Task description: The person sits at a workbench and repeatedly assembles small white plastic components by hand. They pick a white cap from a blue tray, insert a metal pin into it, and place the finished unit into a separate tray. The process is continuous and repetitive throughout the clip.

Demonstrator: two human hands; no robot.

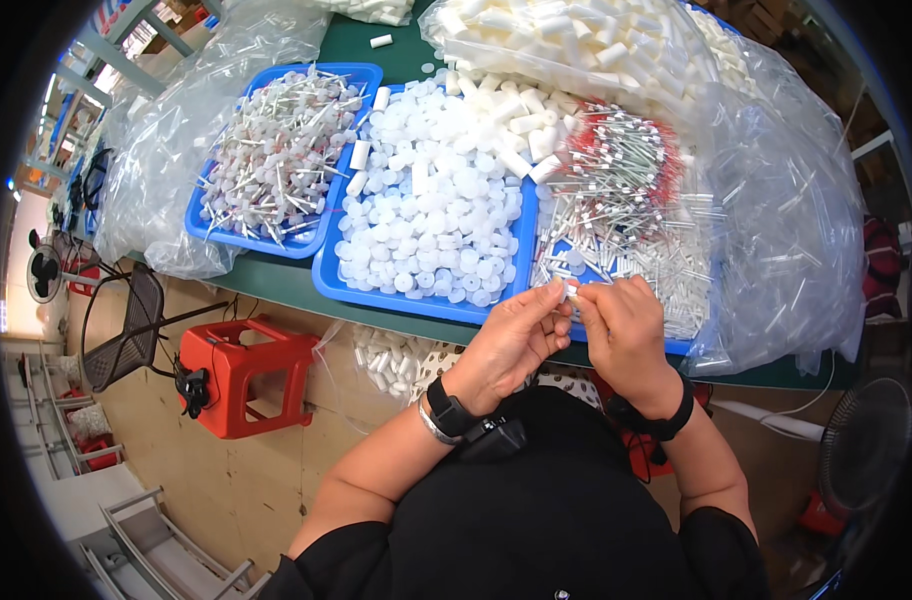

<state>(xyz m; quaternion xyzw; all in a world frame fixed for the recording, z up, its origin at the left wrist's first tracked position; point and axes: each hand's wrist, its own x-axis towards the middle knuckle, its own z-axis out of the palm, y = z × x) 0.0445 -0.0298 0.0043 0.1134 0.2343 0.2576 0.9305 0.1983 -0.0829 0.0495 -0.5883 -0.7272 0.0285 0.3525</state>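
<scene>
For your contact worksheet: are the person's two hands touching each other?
Touching. The head view shows the left hand and right hand meeting at the fingertips, no gap showing.

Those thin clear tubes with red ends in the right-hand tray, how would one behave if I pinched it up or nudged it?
Each thin tube looks slender and hollow, so probably very light. Being round, it would likely roll on a bare surface, though tangled in the heap it may drag neighbours. It seems stiff but perhaps bendable; both hands' fingers pinch one small piece delicately.
</scene>
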